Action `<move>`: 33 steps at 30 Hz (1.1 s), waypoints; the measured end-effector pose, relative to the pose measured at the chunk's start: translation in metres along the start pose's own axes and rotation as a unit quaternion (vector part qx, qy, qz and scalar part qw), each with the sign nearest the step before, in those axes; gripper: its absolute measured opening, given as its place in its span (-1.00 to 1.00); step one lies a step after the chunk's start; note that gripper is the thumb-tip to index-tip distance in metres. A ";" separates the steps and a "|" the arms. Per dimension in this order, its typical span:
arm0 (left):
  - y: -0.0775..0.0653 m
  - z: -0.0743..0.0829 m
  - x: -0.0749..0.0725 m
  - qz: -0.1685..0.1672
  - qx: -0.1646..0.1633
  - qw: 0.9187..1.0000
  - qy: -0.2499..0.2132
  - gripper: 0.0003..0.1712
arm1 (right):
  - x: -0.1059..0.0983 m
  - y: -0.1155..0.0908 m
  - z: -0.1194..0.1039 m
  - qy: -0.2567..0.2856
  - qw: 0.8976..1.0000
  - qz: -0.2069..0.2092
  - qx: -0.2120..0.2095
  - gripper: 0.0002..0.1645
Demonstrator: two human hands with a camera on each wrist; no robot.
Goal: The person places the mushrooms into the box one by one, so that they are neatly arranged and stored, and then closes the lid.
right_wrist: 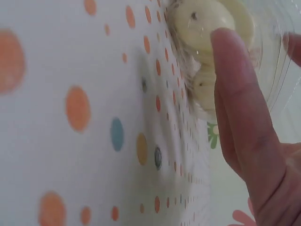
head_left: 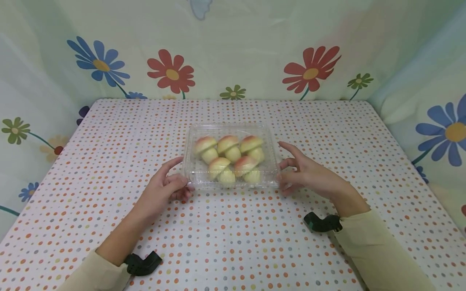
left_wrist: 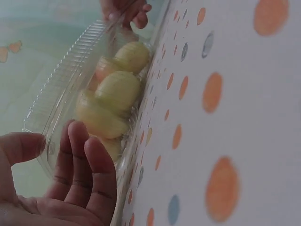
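Note:
A clear plastic clamshell box (head_left: 233,180) is at the middle of the table, its lid down. Inside lie several mushroom-shaped pieces (head_left: 228,146), pale yellow-green with a red blush on their caps; their material cannot be told. At the box's left side is my left hand (head_left: 165,186), its thumb against the edge in the left wrist view and its fingers (left_wrist: 99,174) loosely bent beside it. My right hand (head_left: 303,171) is at the right side, fingertips by the near right corner and index finger stretched out. Neither hand plainly grips the box.
A white cloth with coloured dots covers the table (head_left: 233,238). Behind and at both sides hangs a pale curtain (head_left: 233,44) printed with large flowers. Each wrist carries a black camera mount (head_left: 142,263), close above the tabletop.

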State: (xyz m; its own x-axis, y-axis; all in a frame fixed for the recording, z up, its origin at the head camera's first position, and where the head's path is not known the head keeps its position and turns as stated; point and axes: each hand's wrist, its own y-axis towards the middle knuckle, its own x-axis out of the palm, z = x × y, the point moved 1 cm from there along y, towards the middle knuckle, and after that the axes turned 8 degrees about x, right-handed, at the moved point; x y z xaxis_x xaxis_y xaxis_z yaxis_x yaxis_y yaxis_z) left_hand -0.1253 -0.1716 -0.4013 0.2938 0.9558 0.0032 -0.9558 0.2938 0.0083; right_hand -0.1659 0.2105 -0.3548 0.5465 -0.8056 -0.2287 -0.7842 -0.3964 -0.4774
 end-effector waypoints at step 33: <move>-0.002 0.005 0.001 0.019 -0.052 0.994 -0.091 -0.33 | 0.014 0.000 0.009 0.112 0.991 -0.073 0.001 0.02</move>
State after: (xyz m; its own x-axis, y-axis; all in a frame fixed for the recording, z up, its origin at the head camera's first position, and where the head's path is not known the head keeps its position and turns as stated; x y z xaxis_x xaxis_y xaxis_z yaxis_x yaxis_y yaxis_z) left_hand -0.1234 -0.1715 -0.3962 0.2448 0.9524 0.1816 -0.9590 0.2654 -0.0991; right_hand -0.1556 0.2026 -0.3658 0.5746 -0.8176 0.0363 -0.7010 -0.5146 -0.4937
